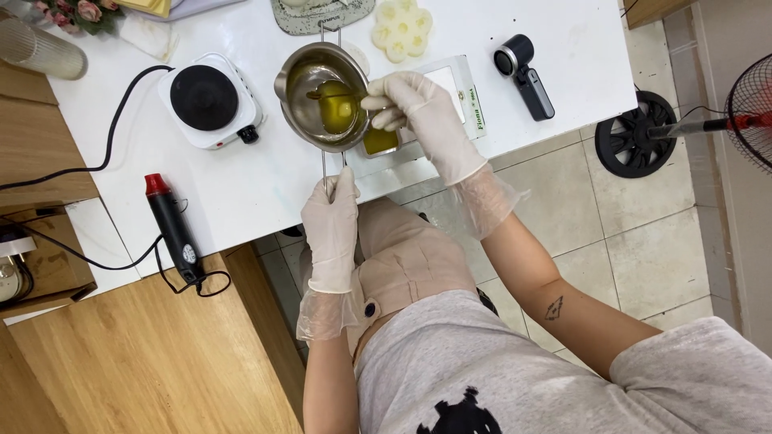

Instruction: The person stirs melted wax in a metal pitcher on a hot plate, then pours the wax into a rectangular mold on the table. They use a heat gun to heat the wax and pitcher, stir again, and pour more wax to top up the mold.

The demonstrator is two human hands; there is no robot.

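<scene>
A steel melting pot point(299, 80) with yellow liquid inside is held tilted over a small container of yellow liquid point(379, 141) that sits on a white scale point(462, 88). My left hand point(331, 217), in a white glove, grips the pot's wire handle near the table's front edge. My right hand point(414, 104), also gloved, holds a thin stirring stick point(331, 95) that reaches into the pot's liquid.
A white electric hotplate point(207, 100) with a black cord stands left of the pot. A black heat gun with a red tip point(173, 229) lies at the table's front left. A flower-shaped white mould point(400, 29), a small black camera point(523, 66) and a floor fan point(752, 112) are nearby.
</scene>
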